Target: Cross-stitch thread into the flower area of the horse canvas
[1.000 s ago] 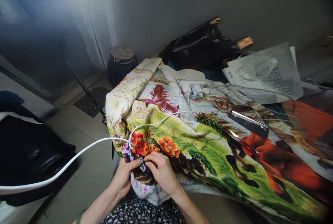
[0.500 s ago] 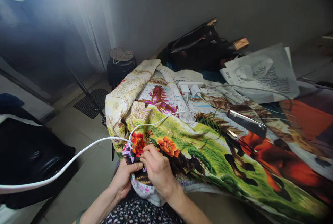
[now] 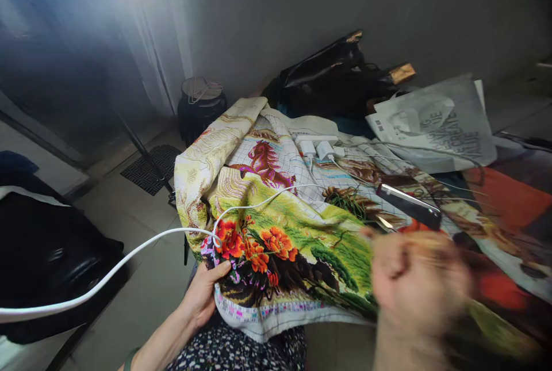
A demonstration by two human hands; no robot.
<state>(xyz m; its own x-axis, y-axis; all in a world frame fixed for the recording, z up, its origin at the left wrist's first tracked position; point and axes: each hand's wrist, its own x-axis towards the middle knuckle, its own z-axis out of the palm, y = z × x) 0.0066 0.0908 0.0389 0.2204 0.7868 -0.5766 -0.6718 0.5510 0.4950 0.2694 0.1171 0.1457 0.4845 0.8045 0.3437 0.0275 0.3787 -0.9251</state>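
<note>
Head view: one big nubbly stitched cloth (image 3: 302, 227) spread out past the lap (image 3: 241, 351), near left corner gripped by the left hand (image 3: 200, 296), thumb on top. Right hand (image 3: 418, 279) is blurry, near one flat glossy phone (image 3: 409, 206); can't tell its fingers' state. Two boxy white plastic chargers (image 3: 325, 150) sit toward the far edge.

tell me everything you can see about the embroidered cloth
The embroidered cloth looks like thick, stitched woven fabric: orange flowers on green and dark brown, a reddish-purple horse beside gridded white areas, and a pale lower border with small coloured blocks. It lies spread in loose folds, its far left part folded over. The left hand grips its near left edge, thumb on top. A phone, chargers and white cable rest on it; the blurred right hand is above its right part, contact unclear.
</note>
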